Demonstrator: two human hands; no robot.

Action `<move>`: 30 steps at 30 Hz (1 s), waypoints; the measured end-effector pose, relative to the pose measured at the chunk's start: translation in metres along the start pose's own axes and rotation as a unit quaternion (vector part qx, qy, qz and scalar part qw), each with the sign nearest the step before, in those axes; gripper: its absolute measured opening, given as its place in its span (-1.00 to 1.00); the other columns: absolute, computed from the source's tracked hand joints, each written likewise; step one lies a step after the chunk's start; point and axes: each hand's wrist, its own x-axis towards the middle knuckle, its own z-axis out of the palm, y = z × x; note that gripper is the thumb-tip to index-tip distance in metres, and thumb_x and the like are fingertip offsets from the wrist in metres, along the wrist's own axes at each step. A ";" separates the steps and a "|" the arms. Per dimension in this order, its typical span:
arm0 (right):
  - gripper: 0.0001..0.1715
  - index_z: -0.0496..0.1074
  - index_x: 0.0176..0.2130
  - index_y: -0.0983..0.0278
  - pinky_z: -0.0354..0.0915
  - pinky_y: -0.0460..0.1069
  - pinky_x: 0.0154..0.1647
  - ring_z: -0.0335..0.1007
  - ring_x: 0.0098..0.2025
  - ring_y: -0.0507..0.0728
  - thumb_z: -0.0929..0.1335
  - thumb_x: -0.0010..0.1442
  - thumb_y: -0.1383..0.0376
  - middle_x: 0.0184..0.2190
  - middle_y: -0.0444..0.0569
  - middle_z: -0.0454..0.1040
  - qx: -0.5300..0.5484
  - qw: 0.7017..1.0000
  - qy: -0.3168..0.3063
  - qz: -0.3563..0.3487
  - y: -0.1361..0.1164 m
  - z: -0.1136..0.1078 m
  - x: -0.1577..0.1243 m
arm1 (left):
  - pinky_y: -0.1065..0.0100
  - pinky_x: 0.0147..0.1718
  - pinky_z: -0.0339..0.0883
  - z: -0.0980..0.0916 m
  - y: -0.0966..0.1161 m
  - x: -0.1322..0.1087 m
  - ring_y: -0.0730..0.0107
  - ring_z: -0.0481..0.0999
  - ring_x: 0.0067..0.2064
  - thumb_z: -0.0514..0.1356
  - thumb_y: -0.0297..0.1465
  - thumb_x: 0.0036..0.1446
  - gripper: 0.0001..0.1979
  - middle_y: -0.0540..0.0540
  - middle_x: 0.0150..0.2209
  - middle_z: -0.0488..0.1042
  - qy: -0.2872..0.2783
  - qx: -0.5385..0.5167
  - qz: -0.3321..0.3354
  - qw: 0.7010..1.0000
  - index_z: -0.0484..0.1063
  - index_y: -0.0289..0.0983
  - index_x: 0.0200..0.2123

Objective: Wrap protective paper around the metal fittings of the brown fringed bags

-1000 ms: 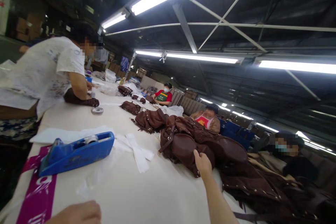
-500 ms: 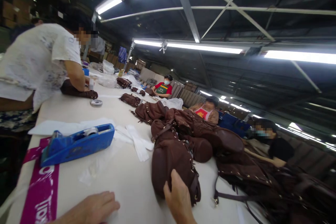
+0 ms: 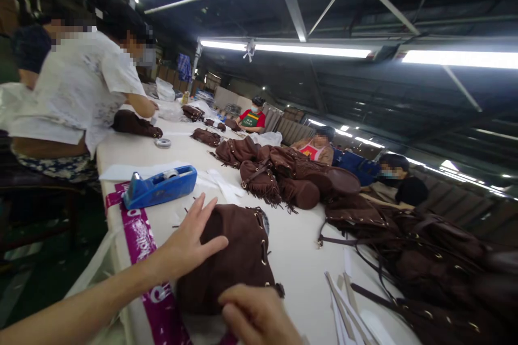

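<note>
A brown suede bag [image 3: 238, 259] with studs lies on the white table [image 3: 299, 242] close in front of me. My left hand [image 3: 190, 240] rests on the bag's left side, fingers spread and flat. My right hand [image 3: 254, 315] is at the bag's near edge, fingers curled over it, gripping the suede. A heap of similar brown fringed bags [image 3: 283, 178] lies further back on the table.
A blue tape dispenser [image 3: 159, 187] sits left of the bag beside white paper sheets [image 3: 220, 186]. More brown bags [image 3: 424, 248] pile at the right. White strips [image 3: 348, 307] lie near my right. A person in white [image 3: 81, 91] leans over the far left; other workers sit along the right side.
The bag has been pulled from the heap toward me. My left hand came up onto it and spread. My view dropped and shifted left.
</note>
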 end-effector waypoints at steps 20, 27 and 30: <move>-0.93 0.39 -0.42 0.24 0.19 -0.07 -0.41 0.36 -0.40 0.09 0.30 0.07 0.31 -0.49 -0.15 0.43 -0.087 0.969 0.010 0.231 0.058 -0.030 -0.022 | 0.17 0.20 0.06 0.027 -0.029 0.081 0.16 0.21 0.23 0.02 -0.62 0.08 -0.44 -0.10 0.31 0.10 -0.106 0.152 0.245 0.952 0.29 -0.15 0.16; -0.86 0.42 -0.28 0.21 0.13 -0.03 -0.47 0.29 -0.47 0.10 0.31 0.15 0.42 -0.46 -0.07 0.37 -0.485 0.863 0.134 -0.036 -0.012 -0.024 -0.058 | 0.31 -0.19 0.26 0.023 0.014 0.010 0.26 0.42 -0.23 -0.04 -0.42 0.24 -0.74 -0.17 -0.29 0.45 -0.078 0.133 0.214 0.965 0.43 -0.26 -0.37; -0.76 0.42 -0.23 0.27 0.12 -0.04 -0.56 0.29 -0.55 0.07 0.24 0.19 0.50 -0.41 0.00 0.47 -0.499 0.831 0.198 -0.145 -0.031 0.031 -0.074 | 0.38 -0.44 0.16 0.020 0.019 -0.023 0.35 0.37 -0.45 0.03 -0.19 0.23 -0.71 -0.05 -0.50 0.40 -0.157 0.092 0.131 0.974 0.33 -0.24 -0.44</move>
